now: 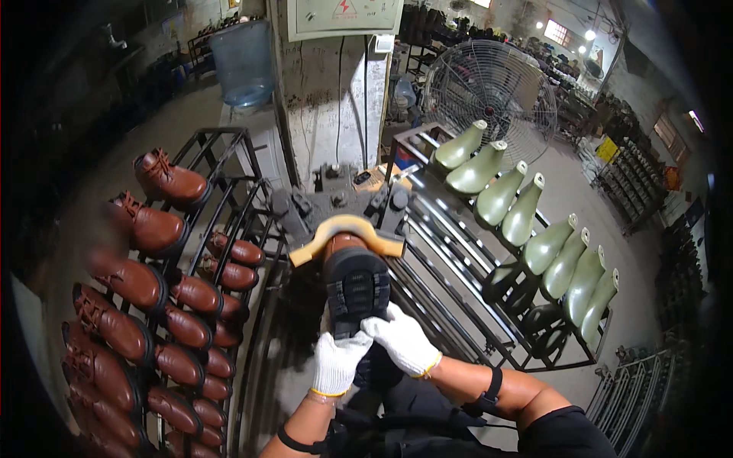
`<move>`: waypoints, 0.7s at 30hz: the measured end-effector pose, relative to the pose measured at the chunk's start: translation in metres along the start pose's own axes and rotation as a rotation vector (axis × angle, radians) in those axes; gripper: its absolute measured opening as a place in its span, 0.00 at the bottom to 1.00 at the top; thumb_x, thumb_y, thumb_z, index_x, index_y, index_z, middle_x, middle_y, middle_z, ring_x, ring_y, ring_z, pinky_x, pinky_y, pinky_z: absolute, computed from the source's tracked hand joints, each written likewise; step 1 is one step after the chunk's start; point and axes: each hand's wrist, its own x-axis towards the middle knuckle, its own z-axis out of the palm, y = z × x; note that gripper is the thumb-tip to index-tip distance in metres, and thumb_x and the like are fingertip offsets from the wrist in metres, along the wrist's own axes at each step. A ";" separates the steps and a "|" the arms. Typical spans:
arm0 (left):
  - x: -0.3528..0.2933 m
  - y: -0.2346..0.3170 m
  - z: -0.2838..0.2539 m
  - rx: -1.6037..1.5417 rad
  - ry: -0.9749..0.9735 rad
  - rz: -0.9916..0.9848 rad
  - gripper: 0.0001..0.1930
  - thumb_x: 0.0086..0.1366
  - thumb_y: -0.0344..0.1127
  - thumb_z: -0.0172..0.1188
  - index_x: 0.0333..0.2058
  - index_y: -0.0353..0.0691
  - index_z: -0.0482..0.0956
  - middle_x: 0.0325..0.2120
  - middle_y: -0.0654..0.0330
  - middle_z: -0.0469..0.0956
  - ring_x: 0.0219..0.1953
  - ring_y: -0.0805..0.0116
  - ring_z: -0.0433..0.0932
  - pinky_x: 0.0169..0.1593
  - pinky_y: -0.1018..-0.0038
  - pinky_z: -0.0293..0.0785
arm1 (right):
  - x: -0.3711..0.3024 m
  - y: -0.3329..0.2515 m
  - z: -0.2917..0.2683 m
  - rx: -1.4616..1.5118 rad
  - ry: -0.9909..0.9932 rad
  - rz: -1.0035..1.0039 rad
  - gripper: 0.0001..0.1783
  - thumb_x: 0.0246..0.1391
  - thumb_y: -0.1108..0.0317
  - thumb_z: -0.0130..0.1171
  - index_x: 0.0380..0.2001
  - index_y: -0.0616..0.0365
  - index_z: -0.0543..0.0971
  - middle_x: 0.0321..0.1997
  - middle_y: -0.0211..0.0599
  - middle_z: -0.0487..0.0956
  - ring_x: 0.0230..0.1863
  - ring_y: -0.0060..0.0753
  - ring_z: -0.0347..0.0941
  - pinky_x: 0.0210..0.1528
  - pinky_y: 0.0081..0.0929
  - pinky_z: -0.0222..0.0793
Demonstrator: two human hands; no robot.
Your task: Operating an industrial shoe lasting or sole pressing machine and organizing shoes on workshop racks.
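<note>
Probably firm and moderately weighty, the upturned shoe [356,276] has its brown far end inside the curved yellow pad [347,223]; its ridged black sole should resist slipping. The left hand [340,362] and right hand [402,341], both gloved, grip the near end, likely the surest hold. The left rack [221,130] and right rack [440,243] crowd the sides; room seems freest toward the body.

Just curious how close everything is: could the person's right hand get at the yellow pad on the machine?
Probably yes, once it lets go of the black sole: nothing visible blocks the way from the right hand to the uncovered right end of the yellow pad.
</note>
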 end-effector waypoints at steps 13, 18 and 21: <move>-0.166 -0.029 -0.017 1.974 0.089 -0.159 0.67 0.52 0.40 0.83 0.79 0.36 0.40 0.72 0.47 0.64 0.72 0.60 0.63 0.75 0.64 0.62 | -0.178 0.107 -0.008 -0.587 -0.193 0.031 0.35 0.45 0.62 0.83 0.57 0.54 0.80 0.50 0.36 0.86 0.51 0.34 0.84 0.56 0.35 0.80; -0.363 0.089 -0.173 1.274 0.563 0.461 0.22 0.73 0.32 0.57 0.64 0.39 0.74 0.60 0.56 0.77 0.58 0.64 0.78 0.68 0.61 0.71 | -0.097 0.125 0.100 -0.911 -1.271 -0.621 0.23 0.54 0.52 0.78 0.42 0.60 0.87 0.42 0.44 0.88 0.47 0.34 0.84 0.53 0.34 0.78; -0.368 0.051 -0.067 0.410 0.773 0.886 0.14 0.72 0.31 0.59 0.54 0.38 0.80 0.46 0.59 0.82 0.50 0.65 0.82 0.60 0.63 0.77 | -0.099 0.100 0.185 -0.471 -0.738 0.346 0.25 0.58 0.50 0.75 0.45 0.62 0.85 0.42 0.47 0.88 0.44 0.35 0.85 0.50 0.34 0.78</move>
